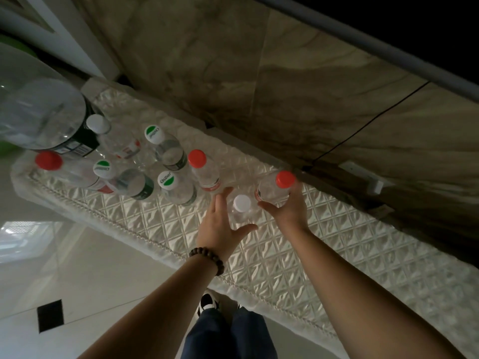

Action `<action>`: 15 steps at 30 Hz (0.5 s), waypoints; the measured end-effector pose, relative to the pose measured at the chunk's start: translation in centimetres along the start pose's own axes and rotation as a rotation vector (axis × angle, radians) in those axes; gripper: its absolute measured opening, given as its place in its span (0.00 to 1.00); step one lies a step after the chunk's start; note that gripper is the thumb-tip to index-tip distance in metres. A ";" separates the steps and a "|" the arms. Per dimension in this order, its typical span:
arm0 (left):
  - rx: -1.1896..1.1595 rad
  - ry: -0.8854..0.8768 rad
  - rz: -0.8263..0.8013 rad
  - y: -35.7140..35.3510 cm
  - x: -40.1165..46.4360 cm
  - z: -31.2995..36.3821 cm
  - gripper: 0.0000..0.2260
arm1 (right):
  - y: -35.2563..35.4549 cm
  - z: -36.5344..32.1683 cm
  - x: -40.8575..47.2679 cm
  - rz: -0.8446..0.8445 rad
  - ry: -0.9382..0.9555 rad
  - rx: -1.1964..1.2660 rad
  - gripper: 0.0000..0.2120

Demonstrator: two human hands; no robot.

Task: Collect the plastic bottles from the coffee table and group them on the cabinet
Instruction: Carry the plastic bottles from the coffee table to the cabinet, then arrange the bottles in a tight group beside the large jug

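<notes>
Several clear plastic bottles stand upright on the cabinet top, which is covered with a quilted white cloth. My right hand grips a red-capped bottle near the wall side. My left hand is spread open around a small white-capped bottle, fingers apart, thumb just below it. Left of my hands stand another red-capped bottle, three green-and-white-capped bottles, a white-capped one and a third red-capped one.
A large clear bottle with a dark label stands at the cabinet's left end. A marbled wall runs behind the cabinet, with a black cable and a white socket. The cabinet's right stretch is bare cloth. Pale floor tiles lie below.
</notes>
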State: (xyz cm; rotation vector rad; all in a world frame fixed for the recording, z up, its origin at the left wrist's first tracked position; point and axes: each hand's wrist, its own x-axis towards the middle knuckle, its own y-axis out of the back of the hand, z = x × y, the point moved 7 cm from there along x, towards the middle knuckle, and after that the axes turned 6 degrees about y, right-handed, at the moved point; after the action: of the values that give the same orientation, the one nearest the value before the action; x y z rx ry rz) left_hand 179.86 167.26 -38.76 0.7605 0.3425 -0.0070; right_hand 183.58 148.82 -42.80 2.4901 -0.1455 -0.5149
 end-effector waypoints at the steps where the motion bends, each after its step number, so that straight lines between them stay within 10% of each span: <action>1: -0.001 0.019 -0.023 0.0 -0.2 -0.1 0.44 | 0.4 -0.3 -0.2 -0.005 0.013 -0.004 0.45; 15: 0.303 0.069 0.111 11.3 -9.1 5.1 0.32 | 10.1 -13.4 -10.4 -0.122 0.410 -0.363 0.32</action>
State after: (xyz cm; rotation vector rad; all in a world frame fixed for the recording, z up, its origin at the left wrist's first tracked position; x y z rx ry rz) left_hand 174.28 170.96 -24.98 1.0811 0.3693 0.0738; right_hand 179.42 149.77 -23.55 2.1977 0.2414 -0.0592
